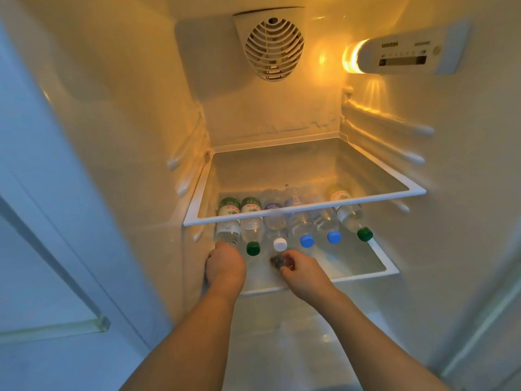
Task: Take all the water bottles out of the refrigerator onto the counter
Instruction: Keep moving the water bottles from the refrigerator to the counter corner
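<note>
Several clear water bottles lie side by side on the lower glass shelf [363,273] of the open refrigerator, caps toward me. The leftmost bottle [227,231] has its cap end hidden under my left hand [225,268], whose fingers curl over its neck. To its right lie a green-capped bottle [252,235], a white-capped bottle [280,244], two blue-capped bottles [306,240] and another green-capped bottle [364,234]. My right hand [300,270] hovers just in front of the white cap, fingers loosely curled and holding nothing.
An upper glass shelf [282,212] with a white rim hangs low over the bottles' bodies. The refrigerator's side walls close in on both sides. The open door [42,249] stands at the left. A lamp and control panel [400,56] sit high on the right wall.
</note>
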`<state>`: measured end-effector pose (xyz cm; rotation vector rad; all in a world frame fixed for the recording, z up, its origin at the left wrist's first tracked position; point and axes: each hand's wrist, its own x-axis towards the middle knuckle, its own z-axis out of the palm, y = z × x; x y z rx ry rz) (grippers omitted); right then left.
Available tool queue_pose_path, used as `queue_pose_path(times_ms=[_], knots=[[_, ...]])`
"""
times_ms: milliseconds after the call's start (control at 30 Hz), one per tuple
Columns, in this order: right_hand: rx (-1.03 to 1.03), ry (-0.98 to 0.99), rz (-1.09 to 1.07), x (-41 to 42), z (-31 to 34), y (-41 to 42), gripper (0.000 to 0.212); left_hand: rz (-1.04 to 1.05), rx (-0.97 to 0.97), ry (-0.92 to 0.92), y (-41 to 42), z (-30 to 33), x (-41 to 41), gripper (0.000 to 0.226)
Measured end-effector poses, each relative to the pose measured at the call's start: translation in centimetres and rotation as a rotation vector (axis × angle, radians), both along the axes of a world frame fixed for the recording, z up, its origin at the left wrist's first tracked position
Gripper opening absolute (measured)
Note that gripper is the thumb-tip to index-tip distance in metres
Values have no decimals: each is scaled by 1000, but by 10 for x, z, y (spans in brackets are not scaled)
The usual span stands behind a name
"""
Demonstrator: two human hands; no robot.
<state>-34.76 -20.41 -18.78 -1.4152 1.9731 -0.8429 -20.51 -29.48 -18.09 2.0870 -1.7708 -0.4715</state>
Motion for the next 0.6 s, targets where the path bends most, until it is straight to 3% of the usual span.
queue_pose_path(times_ms=[333,500,600], knots=[[-40,-46,-23,5,-7,2,23,-32,53,35,41,6,12,28],[-30,19,-7,12,-7,3,23,-129,94,-152,70,21,23,30],[-32,46,26,20,-4,2,36,-140,96,-213,94,27,31,29]])
